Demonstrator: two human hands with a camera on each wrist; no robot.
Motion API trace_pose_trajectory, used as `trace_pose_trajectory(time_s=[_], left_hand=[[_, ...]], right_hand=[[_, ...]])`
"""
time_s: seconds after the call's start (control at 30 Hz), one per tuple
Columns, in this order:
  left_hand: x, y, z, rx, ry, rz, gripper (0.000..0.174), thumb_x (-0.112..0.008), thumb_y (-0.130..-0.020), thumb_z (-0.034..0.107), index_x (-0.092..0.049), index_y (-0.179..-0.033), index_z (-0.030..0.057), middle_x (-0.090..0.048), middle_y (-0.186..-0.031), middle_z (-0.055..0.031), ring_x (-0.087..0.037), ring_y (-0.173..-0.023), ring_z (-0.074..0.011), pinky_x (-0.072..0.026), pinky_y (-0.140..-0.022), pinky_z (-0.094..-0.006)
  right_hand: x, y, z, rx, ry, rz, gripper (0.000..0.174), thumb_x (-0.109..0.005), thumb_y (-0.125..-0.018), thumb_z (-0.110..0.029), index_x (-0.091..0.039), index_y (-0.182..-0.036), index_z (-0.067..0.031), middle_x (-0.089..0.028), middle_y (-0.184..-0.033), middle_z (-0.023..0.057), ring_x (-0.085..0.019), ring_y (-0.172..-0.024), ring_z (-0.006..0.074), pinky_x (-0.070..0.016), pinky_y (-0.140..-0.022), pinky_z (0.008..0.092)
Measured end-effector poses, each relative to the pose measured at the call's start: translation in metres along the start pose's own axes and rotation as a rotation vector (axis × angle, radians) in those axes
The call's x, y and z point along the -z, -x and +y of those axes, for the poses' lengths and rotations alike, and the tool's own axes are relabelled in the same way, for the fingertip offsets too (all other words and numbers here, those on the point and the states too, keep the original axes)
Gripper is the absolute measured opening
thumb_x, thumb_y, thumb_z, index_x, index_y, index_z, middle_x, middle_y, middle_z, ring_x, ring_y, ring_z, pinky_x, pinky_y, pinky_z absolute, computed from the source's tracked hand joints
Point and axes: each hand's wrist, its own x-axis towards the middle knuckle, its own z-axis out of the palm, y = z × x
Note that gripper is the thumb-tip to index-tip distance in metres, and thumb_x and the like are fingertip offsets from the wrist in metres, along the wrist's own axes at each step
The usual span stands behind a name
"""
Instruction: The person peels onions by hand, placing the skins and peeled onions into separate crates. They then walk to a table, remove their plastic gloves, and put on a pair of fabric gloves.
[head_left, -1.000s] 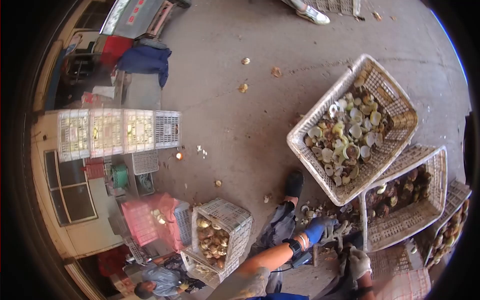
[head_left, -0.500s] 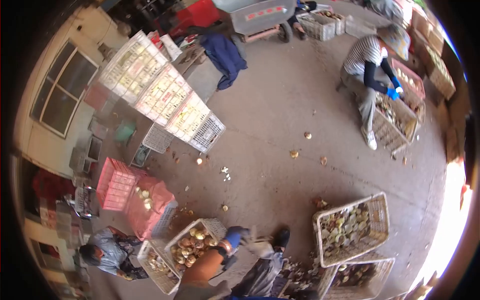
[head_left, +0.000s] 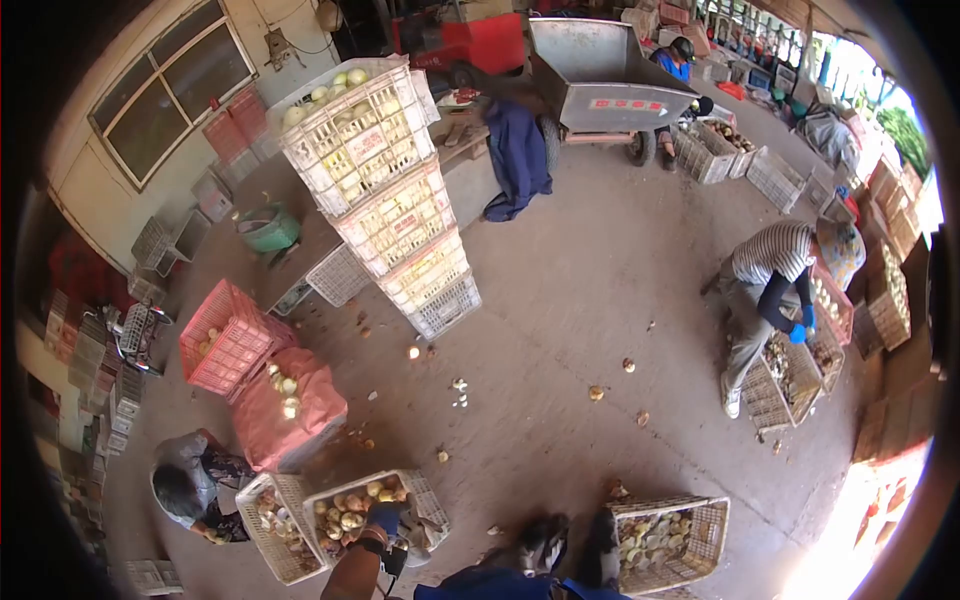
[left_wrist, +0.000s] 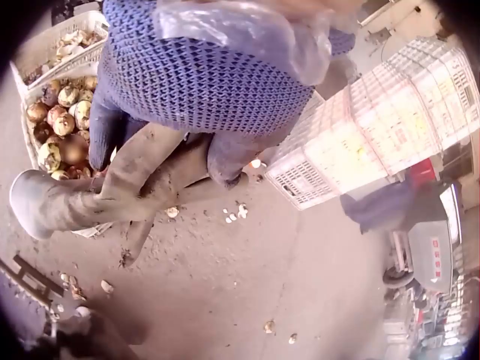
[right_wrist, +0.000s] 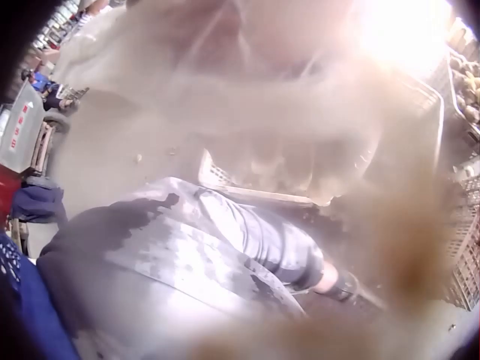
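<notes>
My left hand [head_left: 385, 517], in a blue knit glove, is over the right side of a crate [head_left: 432, 497] of onions [head_left: 345, 515]. In the left wrist view the hand [left_wrist: 202, 82] grips a limp, dirt-stained grey-brown glove [left_wrist: 154, 161], its fingers dangling; the onions [left_wrist: 64, 112] lie beyond at the left. The head view does not show my right hand. A pale, blurred shape fills the top of the right wrist view, and the right fingers cannot be made out there.
A tall stack of white crates [head_left: 400, 225] stands ahead left, with a pink crate [head_left: 225, 340] nearer. Another crate [head_left: 715, 545] with peelings stands by my feet. A seated person [head_left: 165, 480] is at the left, another [head_left: 775, 255] works at the right, and a cart [head_left: 610, 95] stands behind.
The head view has swung up and left. My left hand, holding the grey-brown glove, has moved left from the crates with peelings to the onion crate. My right hand has left the head view.
</notes>
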Motion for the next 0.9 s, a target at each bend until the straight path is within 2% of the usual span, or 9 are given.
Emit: trace_pose_trajectory(time_s=[0.1, 0.23, 0.5, 0.57, 0.63, 0.67, 0.77, 0.8, 0.9], left_hand=[[-0.025, -0.038, 0.045, 0.133, 0.162, 0.115, 0.021, -0.069, -0.094, 0.025, -0.074, -0.098, 0.0056, -0.073, -0.084, -0.0147, -0.072, -0.07, -0.0287, -0.0576, -0.059, -0.0441], [-0.063, -0.117, 0.138, -0.516, -0.223, -0.103, 0.024, -0.069, -0.093, 0.03, -0.074, -0.097, 0.0073, -0.074, -0.082, -0.0126, -0.071, -0.069, -0.0243, -0.0556, -0.06, -0.0378], [-0.13, -0.177, 0.46, -0.276, 0.038, -0.098, 0.018, -0.064, -0.089, 0.02, -0.076, -0.094, 0.007, -0.076, -0.086, -0.0112, -0.074, -0.078, -0.0211, -0.0571, -0.069, -0.0335], [-0.136, -0.19, 0.483, -0.11, 0.219, -0.152, 0.018, -0.064, -0.088, 0.019, -0.076, -0.094, 0.0062, -0.075, -0.083, -0.0113, -0.074, -0.075, -0.0193, -0.0567, -0.067, -0.0319], [-0.131, -0.228, 0.49, -0.48, 0.143, -0.002, 0.02, -0.064, -0.088, 0.018, -0.076, -0.096, 0.0045, -0.075, -0.08, -0.0101, -0.073, -0.071, -0.0147, -0.0564, -0.066, -0.0306], [-0.122, -0.2, 0.561, -0.079, 0.445, -0.055, 0.022, -0.064, -0.089, 0.02, -0.076, -0.097, 0.0028, -0.075, -0.079, -0.0089, -0.071, -0.065, -0.0166, -0.0548, -0.06, -0.03], [-0.115, -0.293, 0.565, -0.291, 0.232, -0.159, 0.023, -0.067, -0.092, 0.022, -0.072, -0.092, -0.0002, -0.071, -0.082, -0.0088, -0.065, -0.062, -0.0177, -0.0523, -0.057, -0.0294], [-0.117, -0.299, 0.6, -0.092, 0.61, -0.126, 0.025, -0.066, -0.093, 0.023, -0.072, -0.09, -0.001, -0.07, -0.081, -0.009, -0.065, -0.062, -0.0177, -0.0521, -0.057, -0.0291], [-0.108, -0.342, 0.709, -0.023, 0.547, -0.077, 0.026, -0.065, -0.093, 0.024, -0.071, -0.089, -0.0012, -0.069, -0.079, -0.0095, -0.066, -0.061, -0.0181, -0.0516, -0.055, -0.0291]], right_hand=[[0.005, -0.034, -0.042, 0.004, 0.02, 0.006, 0.031, -0.069, -0.091, -0.024, -0.075, -0.112, -0.0024, -0.075, -0.106, 0.0131, -0.07, -0.103, 0.0243, -0.0537, -0.093, 0.0363], [0.014, -0.105, -0.107, 0.003, 0.059, 0.026, 0.031, -0.069, -0.091, -0.026, -0.075, -0.112, -0.0031, -0.075, -0.108, 0.0132, -0.07, -0.104, 0.0244, -0.0535, -0.094, 0.0365], [0.06, -0.239, -0.243, -0.053, 0.193, 0.189, 0.032, -0.068, -0.092, -0.028, -0.075, -0.114, -0.0045, -0.075, -0.11, 0.0133, -0.07, -0.106, 0.0248, -0.0529, -0.096, 0.0368], [0.084, -0.26, -0.272, -0.056, 0.248, 0.258, 0.033, -0.068, -0.092, -0.028, -0.075, -0.114, -0.0049, -0.075, -0.111, 0.0133, -0.07, -0.106, 0.0249, -0.0528, -0.097, 0.0369], [0.1, -0.288, -0.306, -0.045, 0.28, 0.298, 0.033, -0.068, -0.093, -0.029, -0.075, -0.115, -0.0053, -0.075, -0.111, 0.0134, -0.07, -0.107, 0.025, -0.0527, -0.097, 0.037], [0.101, -0.305, -0.328, -0.034, 0.286, 0.297, 0.033, -0.068, -0.093, -0.029, -0.075, -0.115, -0.0054, -0.075, -0.112, 0.0134, -0.07, -0.107, 0.0251, -0.0526, -0.097, 0.037], [0.093, -0.351, -0.397, -0.007, 0.317, 0.27, 0.033, -0.068, -0.093, -0.03, -0.074, -0.115, -0.006, -0.075, -0.113, 0.0134, -0.07, -0.108, 0.0252, -0.0524, -0.098, 0.0372], [0.086, -0.366, -0.422, -0.005, 0.321, 0.251, 0.034, -0.068, -0.093, -0.03, -0.074, -0.115, -0.0061, -0.075, -0.113, 0.0134, -0.07, -0.108, 0.0253, -0.0523, -0.098, 0.0372], [0.052, -0.411, -0.508, 0.005, 0.334, 0.19, 0.034, -0.067, -0.093, -0.031, -0.074, -0.116, -0.0067, -0.074, -0.114, 0.0135, -0.069, -0.109, 0.0254, -0.0521, -0.099, 0.0373]])
